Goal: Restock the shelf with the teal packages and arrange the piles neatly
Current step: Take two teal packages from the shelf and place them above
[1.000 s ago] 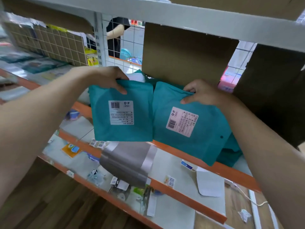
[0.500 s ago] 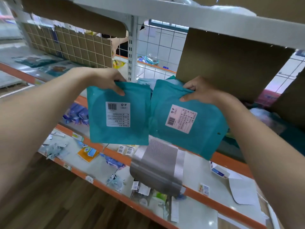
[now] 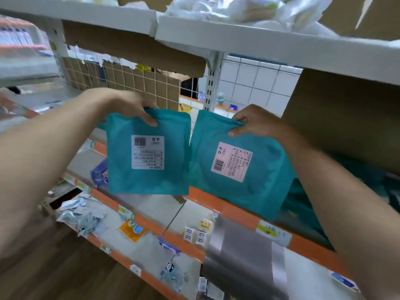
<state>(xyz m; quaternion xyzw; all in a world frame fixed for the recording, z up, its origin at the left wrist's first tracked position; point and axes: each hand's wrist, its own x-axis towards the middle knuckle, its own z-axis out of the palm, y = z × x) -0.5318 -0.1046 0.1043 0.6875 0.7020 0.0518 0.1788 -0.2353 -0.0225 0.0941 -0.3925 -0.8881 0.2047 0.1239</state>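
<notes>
Scene: a person's two bare arms reach toward a store shelf with an orange front edge (image 3: 216, 207), each hand carrying one package.
Left grip: the left hand (image 3: 134, 107) pinches the top edge of the left teal package (image 3: 149, 152), a flat, soft plastic pouch with a white printed label. The fingers are curled over the edge and clamped on it.
Right grip: the right hand (image 3: 257, 122) pinches the top edge of the right teal package (image 3: 236, 165), a matching flat pouch with a pale pink label. The thumb lies on the front face, clamped on it.
Where the packages are: both are in the air in front of the shelf, side by side. Whether their inner edges touch cannot be told.
Left package's lie: it hangs straight below the grip, face toward the camera, long axis near vertical, label upside down.
Right package's lie: it is tilted, its lower corner dropping to the right, label turned sideways. Its lower part crosses the orange edge in view; contact is unclear.
Deciding relation: a shadowed pile of teal packages (image 3: 300, 202) lies on the shelf to the right, under a brown cardboard panel (image 3: 346, 118) and behind the right forearm. The right hand is nearer to it.
Likely next: the right package probably goes first and would need levelling to lie flat.
</notes>
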